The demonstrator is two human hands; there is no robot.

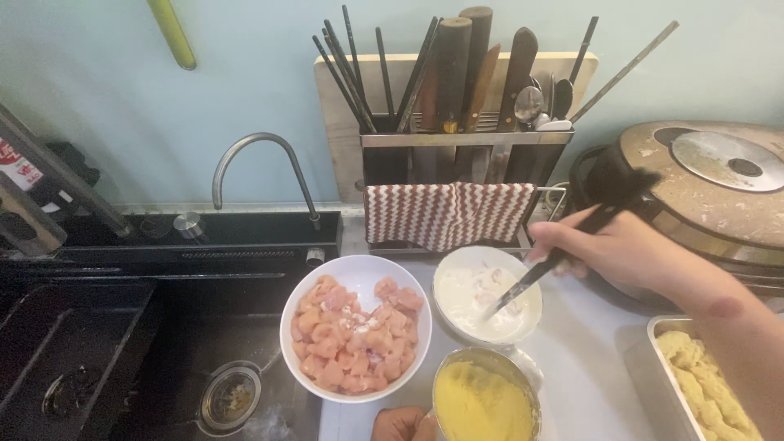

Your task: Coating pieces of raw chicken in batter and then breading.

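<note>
My right hand [608, 249] grips a pair of black chopsticks [572, 245], their tips dipped into a white bowl of pale batter [465, 298] with a few meat pieces in it. Left of it stands a white bowl of raw pink meat chunks [356, 331]. At the bottom edge my left hand [402, 425] touches the rim of a metal bowl of yellow crumbs [482, 402]; only its knuckles show. A metal tray [663, 384] at the right holds several crumb-coated pieces [706, 384].
A black sink [122, 343] with a curved tap [261, 163] lies to the left. Behind the bowls stands a utensil rack [465, 155] with knives, chopsticks and a striped cloth [449, 214]. A rice cooker [719, 188] sits at the right.
</note>
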